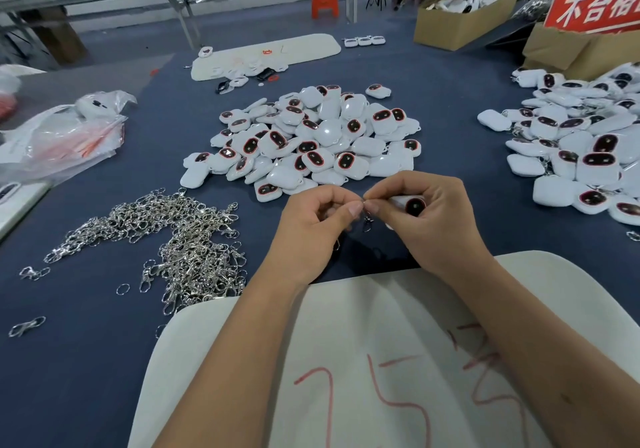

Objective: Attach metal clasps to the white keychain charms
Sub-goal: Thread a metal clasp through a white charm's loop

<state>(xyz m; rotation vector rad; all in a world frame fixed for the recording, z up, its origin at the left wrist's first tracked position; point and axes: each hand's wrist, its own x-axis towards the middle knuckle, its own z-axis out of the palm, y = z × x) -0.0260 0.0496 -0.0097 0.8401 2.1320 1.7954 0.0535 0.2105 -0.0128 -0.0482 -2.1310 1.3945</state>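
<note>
The right hand [427, 219] grips a charm [408, 204], a light, rigid, glossy shell, near centre. The left hand [313, 226] pinches the small stiff clasp [367, 220] at its ring.

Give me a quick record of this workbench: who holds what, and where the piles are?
left hand: pinches the metal clasp
right hand: grips a white charm
clasp pile: on the blue table, left of the hands
middle charm pile: beyond the hands
right charm pile: far right
stage: clasp held at the charm's edge; whether it is attached cannot be told
</note>
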